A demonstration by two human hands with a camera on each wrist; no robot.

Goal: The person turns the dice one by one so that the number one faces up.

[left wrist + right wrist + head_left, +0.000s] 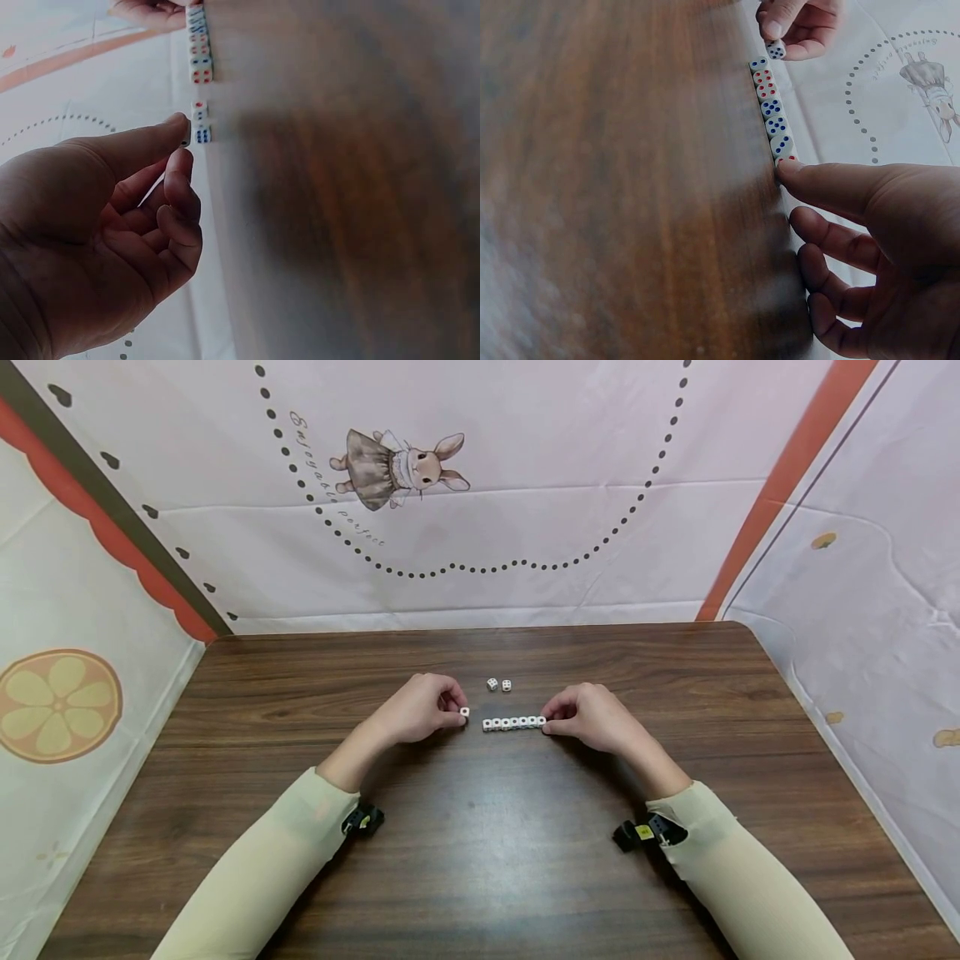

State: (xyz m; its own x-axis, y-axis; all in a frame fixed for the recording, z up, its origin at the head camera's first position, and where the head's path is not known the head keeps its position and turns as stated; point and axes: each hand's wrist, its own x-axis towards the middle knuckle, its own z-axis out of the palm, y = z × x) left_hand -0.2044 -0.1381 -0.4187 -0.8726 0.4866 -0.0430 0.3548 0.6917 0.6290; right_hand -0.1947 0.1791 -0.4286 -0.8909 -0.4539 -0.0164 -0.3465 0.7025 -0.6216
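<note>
In the head view, several white dice stand side by side in a straight row on the table. My left hand pinches a single die between thumb and fingers, a little left of the row and apart from it. At the row's right end, my right hand holds the last die between thumb and forefinger. That die is partly covered by the thumb in the right wrist view. Red and blue pips show on the row's near faces.
Two loose dice, one tilted die and one squarer die, lie behind the row. The dark wood table reaches back to a printed cloth. Black wrist cameras sit at both sleeves.
</note>
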